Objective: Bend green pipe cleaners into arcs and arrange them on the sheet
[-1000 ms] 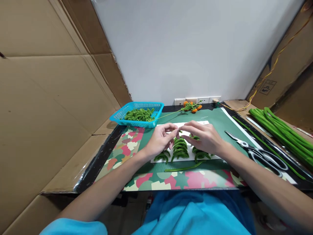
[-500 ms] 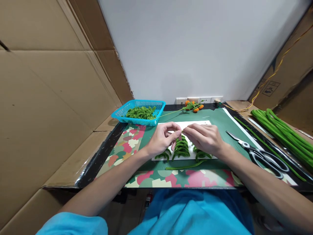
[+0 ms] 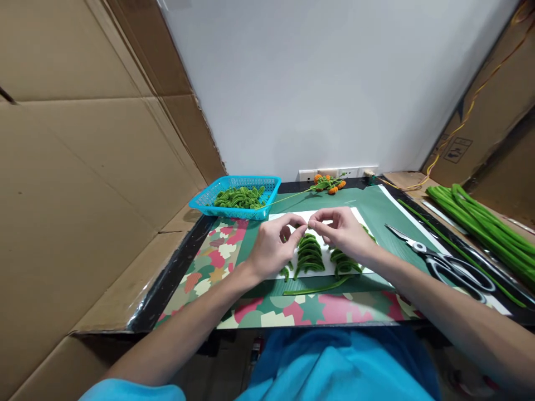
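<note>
My left hand (image 3: 273, 245) and my right hand (image 3: 340, 234) meet fingertip to fingertip above a white sheet (image 3: 328, 273). Both pinch at the same spot, where only a tiny bit shows; the fingers hide what it is. Below them on the sheet lie curved green pipe cleaner pieces, stacked in a middle pile (image 3: 310, 257) and a right pile (image 3: 345, 262). My left hand partly covers a further group of pieces (image 3: 285, 273). In front of the sheet lies one longer green pipe cleaner (image 3: 317, 289).
A blue basket (image 3: 193, 201) of bent green pieces (image 3: 240, 197) stands at the back left. Orange flowers on a green stem (image 3: 330, 182) lie by the wall sockets. Black-handled scissors (image 3: 438, 262) and a bundle of long green pipe cleaners (image 3: 480, 228) lie right. Cardboard (image 3: 83, 184) walls the left side.
My right hand has turned, its fingers now curled with thumb and index finger pinching. My left fingers have drawn up into a pinch. The view has tipped slightly.
</note>
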Demonstrator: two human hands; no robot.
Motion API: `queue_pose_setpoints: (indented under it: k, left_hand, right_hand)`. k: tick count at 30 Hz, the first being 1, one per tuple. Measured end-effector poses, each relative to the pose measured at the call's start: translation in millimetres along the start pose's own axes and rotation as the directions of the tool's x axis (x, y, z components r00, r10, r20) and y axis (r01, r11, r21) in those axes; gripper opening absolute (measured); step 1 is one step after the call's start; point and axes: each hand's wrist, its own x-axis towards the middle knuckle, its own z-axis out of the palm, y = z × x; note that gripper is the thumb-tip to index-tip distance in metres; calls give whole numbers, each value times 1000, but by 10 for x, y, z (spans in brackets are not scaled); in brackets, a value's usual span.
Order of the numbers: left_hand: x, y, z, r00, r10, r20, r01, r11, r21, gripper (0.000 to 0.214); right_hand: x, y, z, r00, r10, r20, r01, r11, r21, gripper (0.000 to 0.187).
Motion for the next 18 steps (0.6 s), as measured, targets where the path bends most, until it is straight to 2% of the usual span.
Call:
queue_pose_setpoints:
  k: [3,6,11,13,18]
  left_hand:
    - [19,13,9,989,-130,64,139,975,-175,20]
    - [24,6,12,975,-190,117,215,939,-267,26]
    - [36,-35,13,961,-206,187,265,881,-393,28]
    - [40,-48,20,961,-204,185,263,877,-401,27]
    - [21,-22,28,966,-201,161,250,879,-406,25]
  right_hand:
    - [-29,-42,-47,987,-157,-32,148,969,-198,29]
    - [-58,-39,-79,959,-283,-20,258,900,-351,22]
    - [-61,54,-107,853,-520,44,454,697,-555,12]
    - [-59,84,-112,829,-554,78,483,639,-598,10]
    - [-55,133,-110,809,-580,95,490,576,-654,12]
